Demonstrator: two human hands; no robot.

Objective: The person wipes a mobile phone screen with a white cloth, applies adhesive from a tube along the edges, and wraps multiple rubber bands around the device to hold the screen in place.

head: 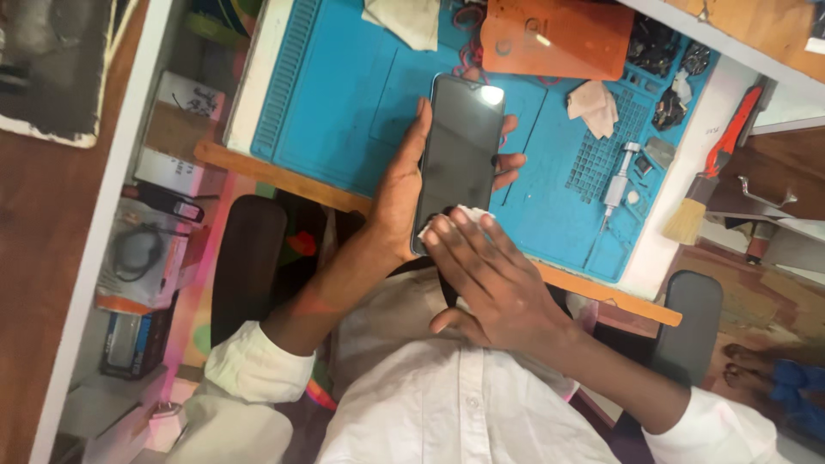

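1. Two hands meet at the centre of the frame, over the lower edge of a blue work mat (pixel 344 94).
2. Left hand (pixel 404 193) cradles a dark smartphone (pixel 458 155) from behind — fingers curled round its edges, screen up and catching a glare at its top corner.
3. Right hand (pixel 485 279) lies nearly flat, fingers stretched out, pressing a small white cloth (pixel 468 212) against the phone's lower end.
4. Upper centre, an orange pad (pixel 559 34) rests on the mat, with a folded tissue (pixel 593 105) just below it.
5. Right of centre lies a metal screwdriver (pixel 614 185) — and off the mat's right edge, a brush with an orange handle (pixel 713 172).
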